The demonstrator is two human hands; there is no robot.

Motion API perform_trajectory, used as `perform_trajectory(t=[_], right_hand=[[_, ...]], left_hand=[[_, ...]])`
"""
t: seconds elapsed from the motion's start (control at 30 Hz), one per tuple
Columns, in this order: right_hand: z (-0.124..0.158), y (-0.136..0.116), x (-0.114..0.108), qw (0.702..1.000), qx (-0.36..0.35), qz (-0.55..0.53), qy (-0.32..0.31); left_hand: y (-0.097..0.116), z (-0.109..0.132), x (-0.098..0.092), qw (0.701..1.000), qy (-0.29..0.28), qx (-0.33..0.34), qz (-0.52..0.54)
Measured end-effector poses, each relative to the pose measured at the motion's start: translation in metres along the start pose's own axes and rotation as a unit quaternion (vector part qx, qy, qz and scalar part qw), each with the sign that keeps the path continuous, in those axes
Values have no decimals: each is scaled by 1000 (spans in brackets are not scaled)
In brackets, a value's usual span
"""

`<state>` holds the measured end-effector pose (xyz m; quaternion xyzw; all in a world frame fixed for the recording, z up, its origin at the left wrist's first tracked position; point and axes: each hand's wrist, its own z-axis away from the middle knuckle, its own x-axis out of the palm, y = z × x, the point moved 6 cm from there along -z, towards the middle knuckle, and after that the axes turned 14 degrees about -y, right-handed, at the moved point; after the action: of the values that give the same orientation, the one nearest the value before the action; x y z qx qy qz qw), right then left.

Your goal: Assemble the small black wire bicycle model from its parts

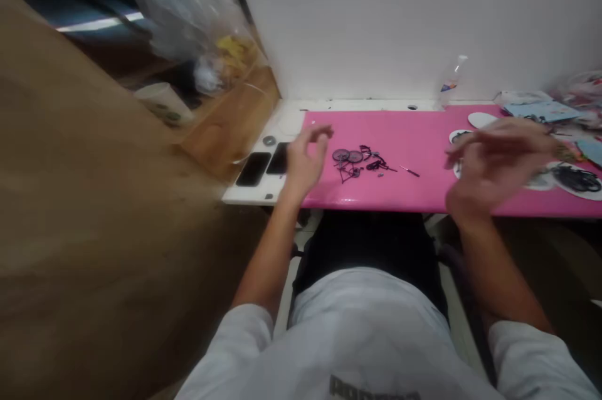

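Note:
My left hand point(306, 160) hovers over the left edge of the pink mat point(390, 127), thumb and fingers apart, with nothing between them. Just right of it lie black miniature bicycle parts: two spoked wheels point(348, 156), a thin frame point(348, 172) and a cluster of dark small parts point(379, 165). A small screwdriver point(411, 171) rests to the right of these. Over the right side of the mat is my right hand point(489, 162), smeared by motion, near white plates of parts; whether it holds anything is unclear.
Two dark phone-like slabs point(254, 169) lie on the white table end at left. Behind stands a clear bottle point(451, 83) against the wall. A white plate point(576, 181) of black parts and bagged items point(580, 96) are at right. Wooden boards and plastic bags flank the left.

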<state>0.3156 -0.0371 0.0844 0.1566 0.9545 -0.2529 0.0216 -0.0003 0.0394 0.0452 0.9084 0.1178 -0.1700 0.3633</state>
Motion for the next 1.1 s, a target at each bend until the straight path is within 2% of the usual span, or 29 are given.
perform_trajectory(t=[0.07, 0.17, 0.27, 0.37, 0.5, 0.6, 0.73, 0.8, 1.1], right_hand=[[10, 30, 23, 996, -9, 66, -55], [40, 98, 62, 954, 67, 180, -231], [77, 151, 90, 891, 126, 229, -371], [101, 177, 111, 838, 161, 250, -457], [106, 191, 131, 818, 172, 252, -487], [104, 198, 132, 831, 193, 252, -457], [103, 195, 126, 853, 170, 262, -419], [104, 192, 123, 851, 165, 270, -419], [108, 172, 131, 815, 133, 211, -523]], left_hand=[[-46, 8, 28, 995, -67, -48, -52], [-96, 27, 66, 974, -181, -73, -113], [-123, 43, 87, 949, -241, -97, -180], [-136, 50, 97, 936, -270, -112, -196], [-142, 52, 100, 936, -277, -109, -189], [-142, 52, 99, 941, -265, -113, -178], [-139, 52, 98, 943, -256, -116, -177], [-136, 51, 99, 944, -260, -106, -174], [-135, 55, 102, 929, -292, -92, -208]])
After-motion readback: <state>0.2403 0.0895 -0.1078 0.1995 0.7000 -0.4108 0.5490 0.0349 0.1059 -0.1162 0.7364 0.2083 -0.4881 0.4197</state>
